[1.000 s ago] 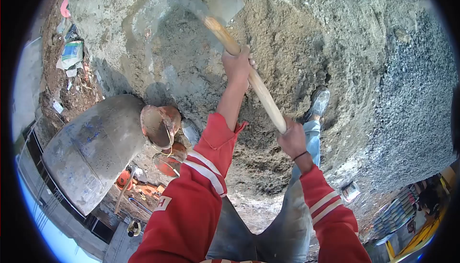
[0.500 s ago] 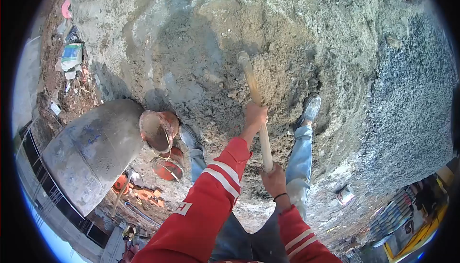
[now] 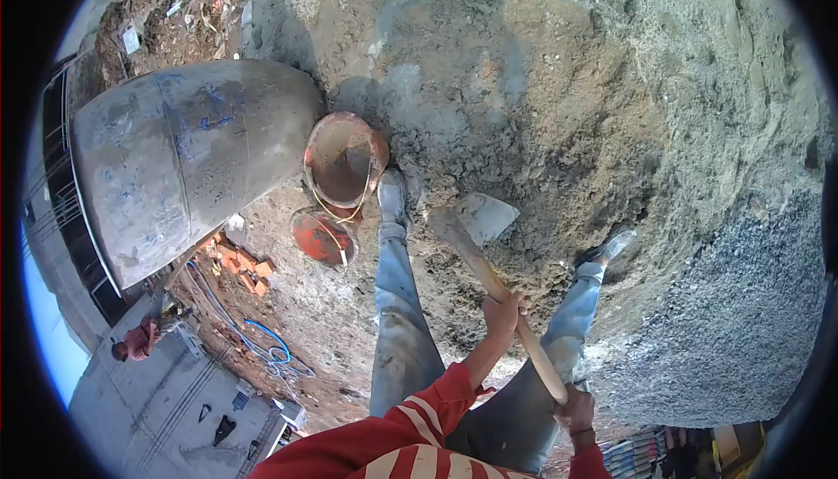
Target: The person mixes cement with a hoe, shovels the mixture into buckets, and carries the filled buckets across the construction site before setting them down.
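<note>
My left hand (image 3: 502,315) is closed around the wooden handle of a hoe (image 3: 477,262). Lower down, near the handle's end, my right hand (image 3: 576,411) also grips it. The hoe's pale, dust-coated metal blade (image 3: 489,218) is between my feet, over the wet grey mix (image 3: 463,143); whether it touches the mix I cannot tell. Beside my left shoe (image 3: 392,195) stands a mortar-smeared bucket (image 3: 378,149) with grey material inside. A second, red bucket (image 3: 319,239) sits just below it.
A large grey drum (image 3: 201,147) lies to the left. Gravel (image 3: 742,304) is heaped at right. Broken orange bricks (image 3: 237,261) and a blue hose (image 3: 278,355) are on the ground at lower left. Another person (image 3: 138,341) is farther off there.
Both hands have drawn the hoe back toward my body, and its blade now shows between my feet. The view has shifted, moving the drum and buckets up and rightward.
</note>
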{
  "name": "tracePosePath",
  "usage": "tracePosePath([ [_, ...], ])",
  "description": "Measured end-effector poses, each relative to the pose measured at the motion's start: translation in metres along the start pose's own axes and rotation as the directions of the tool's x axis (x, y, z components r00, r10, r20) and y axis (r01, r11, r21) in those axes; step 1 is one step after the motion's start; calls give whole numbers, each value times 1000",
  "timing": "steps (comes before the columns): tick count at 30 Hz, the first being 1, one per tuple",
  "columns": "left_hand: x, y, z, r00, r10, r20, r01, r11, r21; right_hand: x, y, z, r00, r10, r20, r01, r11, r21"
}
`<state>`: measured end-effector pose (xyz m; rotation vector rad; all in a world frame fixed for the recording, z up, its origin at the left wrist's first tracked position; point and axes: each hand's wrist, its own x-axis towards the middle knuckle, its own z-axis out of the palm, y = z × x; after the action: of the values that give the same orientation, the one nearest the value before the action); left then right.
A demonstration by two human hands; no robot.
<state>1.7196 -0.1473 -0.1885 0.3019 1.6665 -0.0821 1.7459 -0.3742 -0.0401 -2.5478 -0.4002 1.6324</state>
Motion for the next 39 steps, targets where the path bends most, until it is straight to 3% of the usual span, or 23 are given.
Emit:
tracePosePath([
  [1,20,26,0,992,125,-32,-125,992,17,28,-14,8,998,-60,7,60,998,3],
  [2,31,71,6,973,227,-25,-225,972,64,60,-49,11,985,-134,-108,141,988,64],
  [3,43,114,12,932,362,-12,-362,932,5,97,-66,25,991,-127,-36,131,977,170],
  [4,67,154,13,891,452,37,-453,891,16,131,-104,36,978,-175,-109,193,964,184],
  [5,76,200,19,855,518,38,-519,849,98,166,-147,35,972,-220,-86,234,950,208],
  [6,89,237,23,742,670,13,-644,707,292,202,-182,49,946,-279,-162,315,911,267],
  [7,158,258,10,624,780,39,-682,520,515,232,-216,60,941,-277,-194,329,883,335],
  [10,206,319,7,596,798,89,-507,288,813,288,-290,87,962,-215,-168,272,813,515],
  [11,219,312,-3,605,791,91,-505,293,812,283,-296,95,964,-207,-165,263,818,512],
  [13,266,277,-23,775,630,46,-340,355,871,262,-293,101,994,-84,-68,105,886,452],
  [14,281,247,-34,785,611,98,-350,308,885,246,-277,106,997,-43,-61,64,918,391],
  [15,280,213,-44,793,591,148,-361,261,895,225,-257,110,998,-4,-57,23,944,328],
  [17,207,174,-21,849,526,35,-299,426,854,183,-224,103,1000,17,-3,-15,906,423],
  [18,175,152,-16,910,404,97,-284,435,854,153,-205,102,1000,19,9,-21,908,419],
  [20,199,52,-24,959,272,76,-198,457,867,113,-165,89,992,125,6,-119,926,359],
  [23,184,-2,-17,942,329,72,-229,469,853,95,-137,66,979,182,96,-205,898,390],
  [25,216,-26,-40,901,434,-9,-220,474,852,101,-132,82,986,113,126,-152,919,364],
  [26,224,-15,-50,967,247,61,-224,713,664,110,-141,82,992,72,103,-106,919,379],
  [27,233,2,-59,982,68,178,-141,889,435,120,-152,78,966,123,228,-218,864,454],
  [29,232,28,-53,984,74,163,-160,767,621,131,-169,86,965,162,208,-246,836,490],
  [32,229,39,-48,995,-19,94,-42,792,609,133,-173,84,955,134,265,-261,802,537],
  [34,213,44,-35,995,89,50,-99,730,677,140,-166,62,939,104,328,-277,792,544],
  [39,235,34,-7,991,132,17,-112,755,646,168,-120,47,905,28,425,-320,702,636],
])
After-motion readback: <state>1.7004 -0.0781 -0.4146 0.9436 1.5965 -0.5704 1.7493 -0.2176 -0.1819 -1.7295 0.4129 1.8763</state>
